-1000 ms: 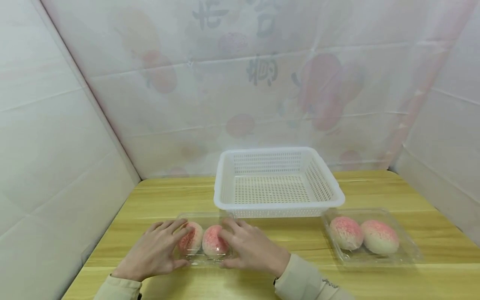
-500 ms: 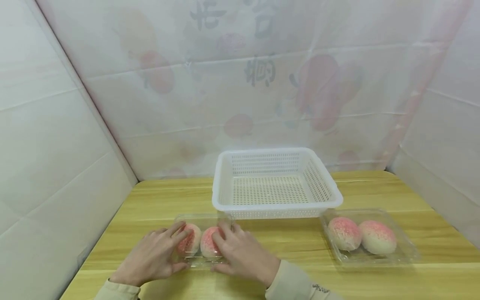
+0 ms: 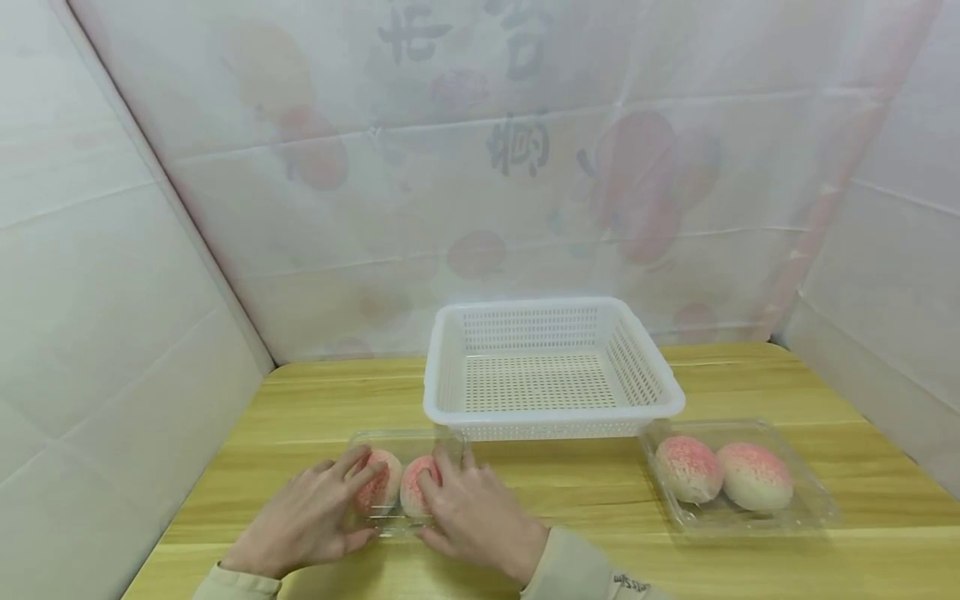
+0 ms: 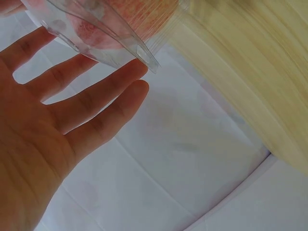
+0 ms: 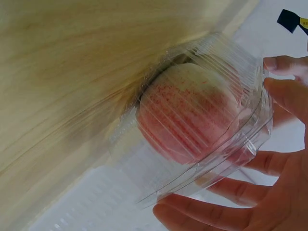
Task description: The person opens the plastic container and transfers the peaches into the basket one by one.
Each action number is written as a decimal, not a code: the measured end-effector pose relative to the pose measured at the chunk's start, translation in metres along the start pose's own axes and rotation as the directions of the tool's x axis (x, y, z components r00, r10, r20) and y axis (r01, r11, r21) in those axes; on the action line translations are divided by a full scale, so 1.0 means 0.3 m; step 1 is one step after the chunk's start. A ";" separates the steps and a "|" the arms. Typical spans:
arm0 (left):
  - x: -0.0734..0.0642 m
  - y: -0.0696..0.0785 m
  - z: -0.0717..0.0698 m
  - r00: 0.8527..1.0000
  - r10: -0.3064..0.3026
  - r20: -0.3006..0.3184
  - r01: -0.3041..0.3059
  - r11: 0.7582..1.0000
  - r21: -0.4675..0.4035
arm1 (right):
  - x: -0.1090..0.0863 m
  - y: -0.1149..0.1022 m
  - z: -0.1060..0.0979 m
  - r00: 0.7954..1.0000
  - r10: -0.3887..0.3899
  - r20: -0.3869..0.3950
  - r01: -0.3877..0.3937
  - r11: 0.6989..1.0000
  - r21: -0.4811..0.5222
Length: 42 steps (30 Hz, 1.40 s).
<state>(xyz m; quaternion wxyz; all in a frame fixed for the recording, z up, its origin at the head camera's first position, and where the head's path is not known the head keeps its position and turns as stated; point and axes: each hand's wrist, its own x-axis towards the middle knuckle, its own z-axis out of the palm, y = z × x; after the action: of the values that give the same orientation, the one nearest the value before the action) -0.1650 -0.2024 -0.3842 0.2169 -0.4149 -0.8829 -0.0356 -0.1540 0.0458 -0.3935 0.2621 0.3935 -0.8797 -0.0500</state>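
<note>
A clear plastic clamshell box (image 3: 401, 436) with two pink-and-cream peaches stands at the front left of the table in the head view. My left hand (image 3: 303, 517) is at its left side, straight fingers touching the rim; the left wrist view shows these fingertips (image 4: 137, 70) along the clear edge. On the other side my right hand (image 3: 483, 512) spans the box, fingers extended at the far edge and thumb at the front edge. In the right wrist view one peach (image 5: 187, 110) shows through the ribbed plastic. The fingers partly cover both peaches in the head view.
Behind the box sits a white perforated plastic basket (image 3: 551, 427) with nothing in it. A second clear box (image 3: 813, 500) with two peaches (image 3: 753, 475) lies to the right. White printed cloth (image 3: 480, 200) encloses the wooden table (image 3: 585, 492) on the back and sides.
My right hand has slid left along the box, its thumb now nearer the middle of the front edge. The left hand has hardly moved. The head view has shifted slightly.
</note>
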 end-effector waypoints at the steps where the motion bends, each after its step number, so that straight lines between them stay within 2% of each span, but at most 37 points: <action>1: -0.001 0.002 0.001 1.000 -0.001 0.001 0.001 1.000 0.005 | 0.002 -0.004 -0.001 1.000 0.001 0.009 -0.001 1.000 -0.017; 13: 0.008 0.018 0.011 1.000 0.014 -0.024 -0.013 0.997 0.071 | 0.020 -0.041 0.006 0.999 0.006 0.035 -0.001 0.990 -0.144; 17: 0.009 0.021 0.014 0.999 0.021 -0.029 -0.018 0.996 0.087 | 0.024 -0.050 0.015 1.000 0.001 0.001 0.000 0.979 -0.203; 21: 0.007 0.024 0.015 0.999 0.028 -0.029 -0.024 0.994 0.107 | 0.027 -0.054 0.023 0.999 0.002 -0.049 -0.012 0.979 -0.204; 30: 0.000 0.035 0.019 1.000 -0.010 -0.005 0.011 0.992 0.127 | 0.040 -0.057 0.021 0.998 0.017 -0.065 -0.029 0.982 -0.186; 36: -0.001 0.038 0.015 1.000 -0.027 0.007 0.026 0.992 0.124 | 0.046 -0.063 0.017 0.999 0.028 -0.042 -0.035 0.983 -0.178; 42: 0.005 0.035 0.025 1.000 0.008 -0.015 -0.006 0.992 0.123 | 0.058 -0.073 0.010 0.999 0.020 -0.029 -0.026 0.975 -0.220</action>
<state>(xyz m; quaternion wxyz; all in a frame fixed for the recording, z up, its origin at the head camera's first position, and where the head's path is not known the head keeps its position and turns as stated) -0.1607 -0.1925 -0.3916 0.2491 -0.4034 -0.8803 0.0166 -0.1506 0.0179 -0.3951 0.3166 0.3526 -0.8696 -0.1388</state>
